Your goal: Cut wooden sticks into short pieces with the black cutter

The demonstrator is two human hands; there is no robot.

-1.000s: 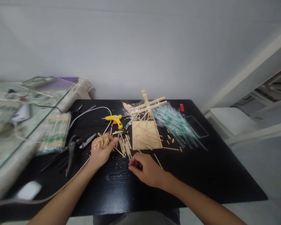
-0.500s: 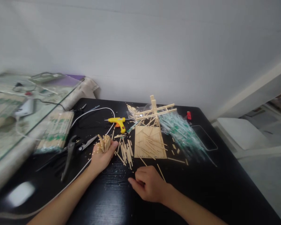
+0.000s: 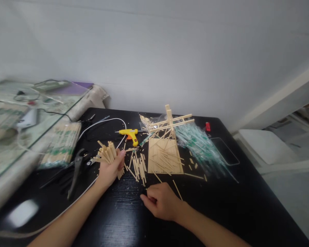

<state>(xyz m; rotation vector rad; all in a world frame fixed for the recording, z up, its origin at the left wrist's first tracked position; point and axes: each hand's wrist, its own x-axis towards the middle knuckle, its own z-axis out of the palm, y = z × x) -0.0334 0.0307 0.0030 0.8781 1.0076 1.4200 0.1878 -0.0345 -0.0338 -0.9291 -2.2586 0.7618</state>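
Note:
My left hand (image 3: 109, 173) is wrapped around a thick bundle of short wooden sticks (image 3: 108, 152); their ends fan out above the fist and poke out below it. Loose cut sticks (image 3: 139, 168) lie on the black table just right of that hand. My right hand (image 3: 162, 202) rests near the table's front middle, fingers curled in and thumb pointing left, with nothing visible in it. Beyond it lies a flat square panel of sticks (image 3: 151, 147) with loose sticks scattered over it. A stick frame (image 3: 170, 120) stands behind the panel.
A yellow glue gun (image 3: 130, 133) lies behind the loose sticks. Pliers (image 3: 76, 171) and a white cable (image 3: 89, 188) are at left, near a wrapped pack of sticks (image 3: 61, 142). Green-and-clear plastic wrappers (image 3: 198, 144), a phone-like dark slab (image 3: 225, 151) and a red object (image 3: 207, 126) are at right.
My left hand has turned more upright and shifted slightly left, so the stick bundle now points up and shows below the fist too. My right hand has barely moved.

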